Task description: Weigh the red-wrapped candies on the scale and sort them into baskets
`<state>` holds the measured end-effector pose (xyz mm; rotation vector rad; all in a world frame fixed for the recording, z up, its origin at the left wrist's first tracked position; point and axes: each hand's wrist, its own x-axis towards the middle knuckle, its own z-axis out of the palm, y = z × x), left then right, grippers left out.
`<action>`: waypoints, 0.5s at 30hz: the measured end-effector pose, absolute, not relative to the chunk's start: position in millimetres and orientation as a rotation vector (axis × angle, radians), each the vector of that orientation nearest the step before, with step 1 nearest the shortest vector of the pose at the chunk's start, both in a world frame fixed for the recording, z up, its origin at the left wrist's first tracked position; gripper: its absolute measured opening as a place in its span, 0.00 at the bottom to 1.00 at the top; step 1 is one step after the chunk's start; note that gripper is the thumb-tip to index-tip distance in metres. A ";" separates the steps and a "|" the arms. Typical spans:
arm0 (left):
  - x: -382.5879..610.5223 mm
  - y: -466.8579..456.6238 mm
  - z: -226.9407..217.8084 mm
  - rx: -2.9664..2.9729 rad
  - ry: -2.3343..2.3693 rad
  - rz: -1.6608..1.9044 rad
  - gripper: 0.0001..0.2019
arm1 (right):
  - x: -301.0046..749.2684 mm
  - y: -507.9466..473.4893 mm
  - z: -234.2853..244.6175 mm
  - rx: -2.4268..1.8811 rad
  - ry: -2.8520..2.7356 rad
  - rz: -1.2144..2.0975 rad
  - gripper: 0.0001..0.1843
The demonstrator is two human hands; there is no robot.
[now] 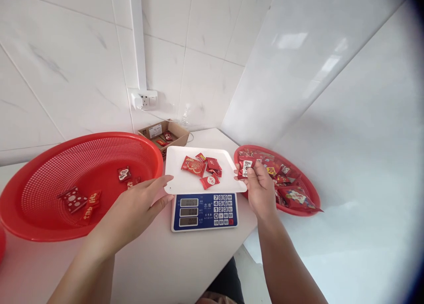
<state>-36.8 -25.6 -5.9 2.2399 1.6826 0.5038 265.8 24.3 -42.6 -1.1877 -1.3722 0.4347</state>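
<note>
A digital scale [205, 224] with a blue keypad panel stands in front of me. On its white weighing tray [175, 180] lie several red wrapped snacks, among them a larger red packet [193, 166] and a small candy [210, 181]. Between the thumb and fingers of my right hand [261, 187] is a red candy packet [245, 168] with a white label, held at the tray's right edge. My left hand [142, 207] is at the tray's left front corner, thumb and fingers apart, with nothing in it. Whether its fingertips touch the tray, I cannot tell.
At left stands a large red plastic basket [99, 140] with a few packets inside. Another red basket [313, 198], full of wrapped snacks, is at right by the white wall. Behind the tray is a cardboard box [180, 140] near a wall socket [145, 100].
</note>
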 end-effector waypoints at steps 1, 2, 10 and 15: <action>-36.5 -25.5 -6.1 2.244 1.680 0.504 0.23 | 267.4 24.3 -43.9 -1.191 -1.342 0.439 0.19; -36.3 -25.4 -6.3 2.249 1.678 0.507 0.23 | 268.4 24.0 -44.3 -1.196 -1.314 0.442 0.20; -36.6 -24.1 -7.4 2.252 1.676 0.497 0.23 | 257.0 10.7 -28.6 -1.239 -1.314 0.461 0.15; -37.4 -23.3 -10.5 2.249 1.696 0.493 0.23 | 252.8 8.5 -31.3 -1.312 -1.276 0.486 0.21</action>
